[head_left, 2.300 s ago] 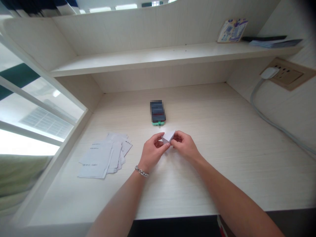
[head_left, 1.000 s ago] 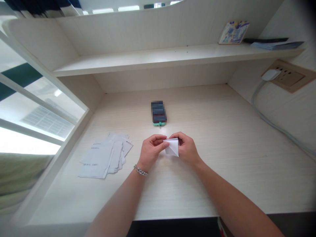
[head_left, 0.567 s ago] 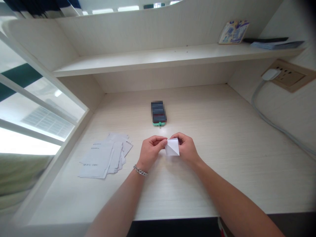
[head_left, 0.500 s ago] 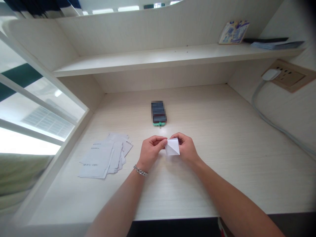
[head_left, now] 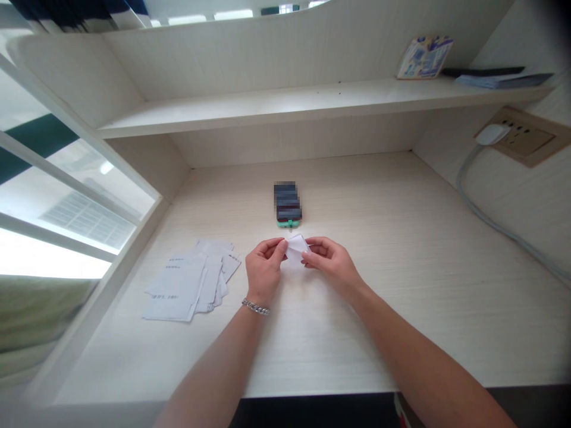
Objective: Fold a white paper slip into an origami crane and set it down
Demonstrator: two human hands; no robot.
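A small folded piece of white paper (head_left: 296,246) is held up between my two hands, above the middle of the desk. My left hand (head_left: 264,266) pinches its left edge between thumb and fingers; a silver chain bracelet (head_left: 256,307) is on that wrist. On the other side my right hand (head_left: 332,260) grips the paper's lower right edge, thumb in front and fingers partly behind. Just beyond the hands lies a dark phone-like object (head_left: 288,201), blurred out, with a green end towards me.
Loose printed paper sheets (head_left: 176,288) lie in an overlapping pile left of my hands. A shelf (head_left: 250,107) spans the back, with a small patterned packet (head_left: 425,57) at its right. A grey cable (head_left: 486,217) runs from a wall socket (head_left: 526,137) on the right.
The folded paper has turned and moved slightly left and away from me. My left hand has shifted left, and my right thumb now shows on the paper's front.
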